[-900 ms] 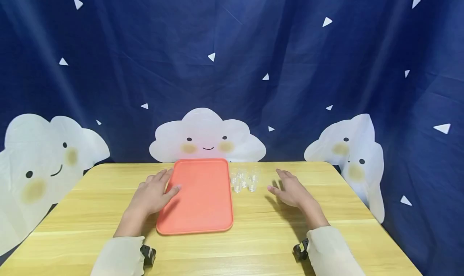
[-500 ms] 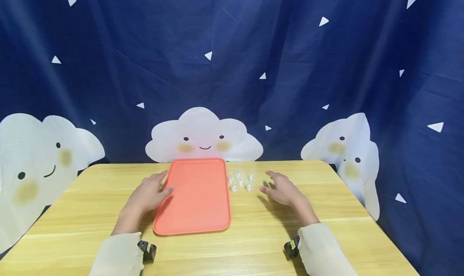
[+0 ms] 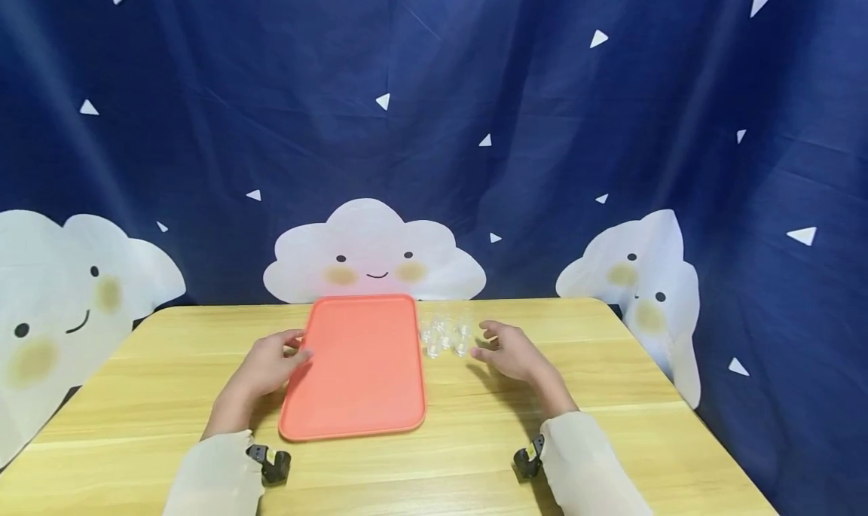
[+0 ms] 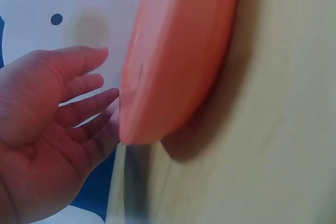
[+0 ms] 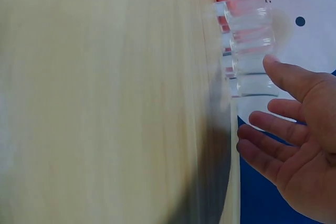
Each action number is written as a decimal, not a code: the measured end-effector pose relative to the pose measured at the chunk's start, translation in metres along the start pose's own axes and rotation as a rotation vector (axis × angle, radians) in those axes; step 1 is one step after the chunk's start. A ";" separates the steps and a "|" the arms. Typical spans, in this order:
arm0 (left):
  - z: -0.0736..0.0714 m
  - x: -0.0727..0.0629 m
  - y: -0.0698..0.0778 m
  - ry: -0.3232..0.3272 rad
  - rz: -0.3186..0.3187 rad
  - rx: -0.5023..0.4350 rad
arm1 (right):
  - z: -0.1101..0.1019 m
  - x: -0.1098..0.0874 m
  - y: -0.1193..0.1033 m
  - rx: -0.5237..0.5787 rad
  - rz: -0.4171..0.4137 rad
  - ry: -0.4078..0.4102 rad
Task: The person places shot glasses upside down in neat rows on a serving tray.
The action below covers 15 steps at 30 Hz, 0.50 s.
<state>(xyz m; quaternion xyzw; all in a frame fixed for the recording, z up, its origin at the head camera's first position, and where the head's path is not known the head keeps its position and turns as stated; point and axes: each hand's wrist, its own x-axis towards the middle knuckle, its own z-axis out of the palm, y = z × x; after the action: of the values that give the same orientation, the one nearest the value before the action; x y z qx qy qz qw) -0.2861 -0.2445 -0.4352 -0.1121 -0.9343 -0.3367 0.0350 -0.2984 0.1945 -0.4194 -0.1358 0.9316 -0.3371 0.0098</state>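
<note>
A red-orange rectangular tray [image 3: 356, 373] lies on the table, long side running away from me. My left hand [image 3: 266, 361] is at its left edge, thumb above the rim and loosely bent fingers beside it. In the left wrist view, the fingertips [image 4: 111, 95] come right up to the tray's side [image 4: 173, 61]. Several small clear shot glasses [image 3: 445, 334] stand upright in a cluster just right of the tray. Close to their right side is my right hand [image 3: 510, 350], holding nothing. In the right wrist view its thumb overlaps the glasses [image 5: 252, 40], other fingers spread and slightly bent.
All of this stands on a light wooden table [image 3: 475, 456]. Behind its far edge hangs a dark blue curtain [image 3: 434, 124] with white triangles and smiling clouds. A small black camera [image 3: 271, 465] sits at the left cuff, another camera [image 3: 529, 458] at the right.
My right hand has moved left, nearer the glasses. My left hand has drawn down to the tray's left edge, its fingers bending more. The whole view has shifted slightly.
</note>
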 end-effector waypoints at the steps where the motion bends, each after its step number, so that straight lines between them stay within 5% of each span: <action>1: 0.000 0.000 -0.001 0.004 -0.014 -0.012 | 0.001 0.001 0.000 0.007 0.007 0.003; 15: 0.006 0.001 -0.009 0.067 -0.120 -0.077 | 0.013 0.009 0.004 0.057 -0.013 0.036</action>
<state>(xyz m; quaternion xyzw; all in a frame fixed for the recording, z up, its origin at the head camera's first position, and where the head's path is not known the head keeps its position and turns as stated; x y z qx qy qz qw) -0.2894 -0.2476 -0.4452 -0.0458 -0.9239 -0.3775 0.0414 -0.3066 0.1870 -0.4310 -0.1354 0.9206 -0.3661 -0.0051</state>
